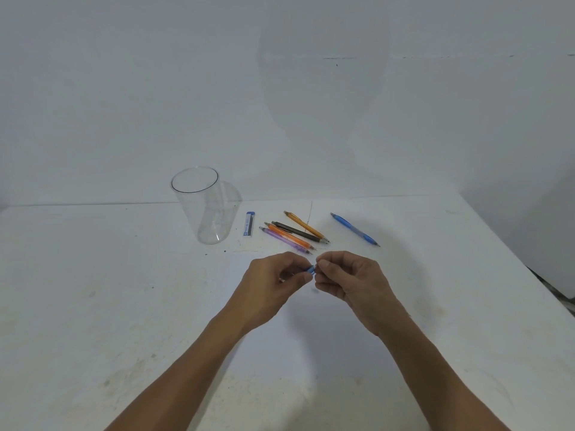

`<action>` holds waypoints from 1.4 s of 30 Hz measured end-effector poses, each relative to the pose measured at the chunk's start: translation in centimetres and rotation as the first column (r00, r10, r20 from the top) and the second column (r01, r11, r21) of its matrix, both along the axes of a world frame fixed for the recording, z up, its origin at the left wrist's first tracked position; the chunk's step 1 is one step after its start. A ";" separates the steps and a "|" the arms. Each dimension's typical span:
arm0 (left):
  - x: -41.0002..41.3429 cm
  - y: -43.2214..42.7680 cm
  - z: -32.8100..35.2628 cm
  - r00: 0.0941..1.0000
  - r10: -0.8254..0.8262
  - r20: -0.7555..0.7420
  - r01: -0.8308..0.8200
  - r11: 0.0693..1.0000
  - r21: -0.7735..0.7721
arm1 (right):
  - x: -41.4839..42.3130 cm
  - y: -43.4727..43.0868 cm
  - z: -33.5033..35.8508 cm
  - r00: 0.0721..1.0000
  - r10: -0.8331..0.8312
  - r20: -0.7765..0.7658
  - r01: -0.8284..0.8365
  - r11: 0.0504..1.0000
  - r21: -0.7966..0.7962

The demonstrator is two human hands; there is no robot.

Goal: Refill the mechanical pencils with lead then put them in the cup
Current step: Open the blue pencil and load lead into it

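My left grip is clamped around a blue pencil, of which only one end shows; my right grip pinches that end. Both are raised above the counter. Beyond them lie four pencils in a cluster, a loose blue pencil, the lead case and the upright clear cup.

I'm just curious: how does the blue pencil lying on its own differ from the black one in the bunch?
The blue pencil lies alone to the right; the black pencil lies among three other pencils. The blue pencil looks thicker, the black pencil slimmer. Both lie flat on the table, tips pointing right and toward the person, outside the cup.
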State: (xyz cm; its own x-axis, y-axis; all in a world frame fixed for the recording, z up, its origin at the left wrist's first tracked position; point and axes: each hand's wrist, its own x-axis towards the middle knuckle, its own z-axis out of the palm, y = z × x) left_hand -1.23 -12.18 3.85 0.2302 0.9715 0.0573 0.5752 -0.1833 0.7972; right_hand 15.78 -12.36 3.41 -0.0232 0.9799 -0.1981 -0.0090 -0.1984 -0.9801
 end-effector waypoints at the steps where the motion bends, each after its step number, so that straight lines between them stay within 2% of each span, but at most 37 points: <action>1: 0.0 0.0 0.0 1.000 -0.002 0.001 0.002 1.000 0.003 | 0.0 0.0 0.0 1.000 0.004 0.022 -0.005 1.000 0.011; 11: 0.0 0.2 0.1 0.999 -0.002 -0.033 0.002 1.000 0.017 | 0.2 0.8 -0.1 0.988 0.019 0.153 -0.024 0.999 0.031; 13: 0.0 0.3 -0.1 0.999 0.008 -0.047 -0.007 1.000 0.007 | 0.4 1.1 -0.4 0.969 0.002 0.247 -0.011 0.999 0.035; 15: -0.1 0.5 -0.5 0.998 0.018 -0.065 -0.019 1.000 -0.002 | 0.7 1.3 -1.0 0.859 -0.012 0.512 -0.037 0.996 0.086; 17: -0.4 0.7 -1.0 0.996 0.027 -0.084 -0.028 0.999 -0.017 | 0.8 1.4 -1.4 0.665 0.011 0.747 -0.137 0.985 0.108; 18: -0.5 0.8 -1.2 0.996 0.028 -0.089 -0.030 0.999 -0.023 | 0.7 1.4 -1.6 0.590 0.042 0.806 -0.189 0.978 0.088; 22: -0.6 0.9 -1.7 0.995 0.024 -0.101 -0.027 0.999 -0.027 | -0.1 1.4 -1.9 0.425 0.160 0.891 -0.298 0.954 -0.029; 27: -0.5 1.1 -1.9 0.995 0.026 -0.097 -0.029 0.999 -0.031 | -0.8 1.8 -2.5 0.322 0.217 0.922 -0.360 0.928 -0.092; 30: -0.4 1.1 -1.8 0.996 0.024 -0.085 -0.027 0.999 -0.035 | -0.8 2.1 -2.6 0.333 0.243 0.911 -0.366 0.924 -0.113; 31: -0.4 1.2 -1.8 0.996 0.024 -0.083 -0.027 0.999 -0.032 | -0.8 2.1 -2.6 0.365 0.230 0.902 -0.353 0.931 -0.095; 32: -0.3 1.2 -1.7 0.996 0.024 -0.083 -0.027 0.999 -0.029 | -0.7 2.1 -2.7 0.441 0.193 0.877 -0.317 0.947 -0.049; 34: -0.3 1.2 -1.5 0.997 0.027 -0.076 -0.029 0.999 -0.026 | -0.5 2.1 -2.4 0.702 0.084 0.707 -0.156 0.987 0.037; 35: -0.2 1.2 -1.4 0.997 0.025 -0.067 -0.027 0.999 -0.026 | -0.4 2.1 -2.1 0.835 0.027 0.550 -0.055 0.998 0.034; 36: -0.2 1.2 -1.3 0.998 0.019 -0.061 -0.021 0.999 -0.024 | -0.3 2.1 -1.6 0.929 -0.022 0.369 0.025 1.000 -0.005; 37: -0.1 1.1 -1.2 0.998 0.013 -0.061 -0.014 1.000 -0.019 | -0.2 1.9 -1.2 0.979 -0.059 0.194 0.073 0.995 -0.063; 39: 0.0 1.1 -1.1 0.998 0.010 -0.067 -0.011 1.000 -0.009 | -0.2 1.7 -0.5 0.994 -0.094 -0.051 0.085 0.985 -0.149; 42: 0.2 1.2 -0.9 0.998 0.019 -0.059 -0.018 1.000 0.008 | -0.1 1.4 -0.1 0.980 -0.095 -0.176 0.065 0.983 -0.171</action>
